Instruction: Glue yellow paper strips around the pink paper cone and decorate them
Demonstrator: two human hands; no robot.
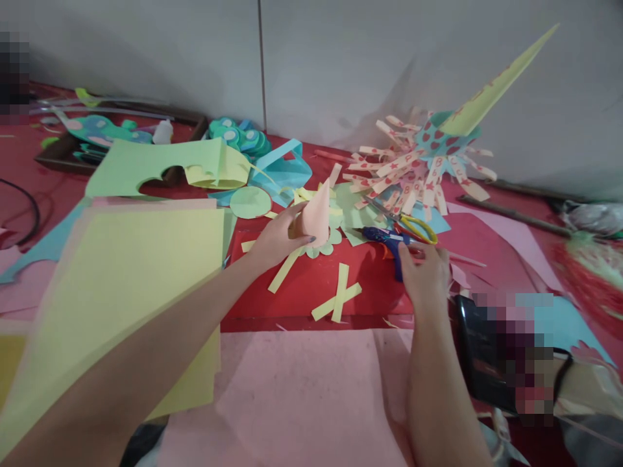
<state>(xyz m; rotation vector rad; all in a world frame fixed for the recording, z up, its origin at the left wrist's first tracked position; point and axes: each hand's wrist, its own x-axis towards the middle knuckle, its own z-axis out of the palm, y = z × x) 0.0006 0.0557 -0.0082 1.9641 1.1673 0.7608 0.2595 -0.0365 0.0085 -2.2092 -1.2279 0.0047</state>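
My left hand [277, 240] is closed around the side of a pale pink paper cone [317, 217], which stands upright with its tip pointing up. Beneath the cone lies a light green scalloped paper piece [321, 248]. My right hand [427, 269] has its thumb and curled fingers at the rear of a blue glue gun [380, 235], whose nozzle points left. Behind the glue gun are scissors with yellow handles [417, 227]. Yellow paper strips [337, 302] lie crossed on the red board [287, 305] between my hands.
Stacked yellow sheets [131, 285] lie at left below a cut green sheet [150, 165]. A tray [63, 155] with cutouts stands behind. At back right is a fringed paper piece with a tall yellow cone [506, 84]. A dark phone-like device [479, 350] lies right of my forearm.
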